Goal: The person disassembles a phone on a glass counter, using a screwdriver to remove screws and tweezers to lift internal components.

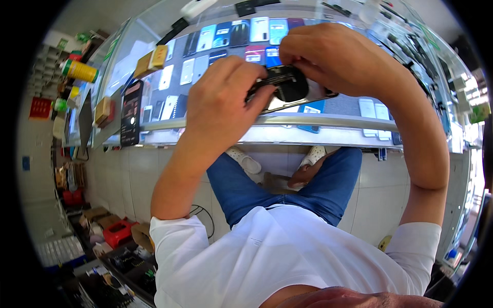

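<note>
An opened smartphone point(319, 94) is tilted above the front edge of the glass display counter, its dark inner parts and a round black pad point(292, 87) showing. My left hand point(222, 95) is closed on its left end, thumb and fingers gripping the dark part there. At the phone's upper right, my right hand point(336, 59) has its fingers curled in a pinch close to the pad. What lies between those fingertips is hidden by the hand itself.
Under the counter's glass top point(174, 95) lie rows of phones. On top, to the left, are a yellow box point(151, 61), a dark phone-shaped panel point(132, 113) and a smaller box point(105, 111). Thin tools and cables point(418, 66) lie along the right side. A metal rail point(328, 120) runs along the front edge.
</note>
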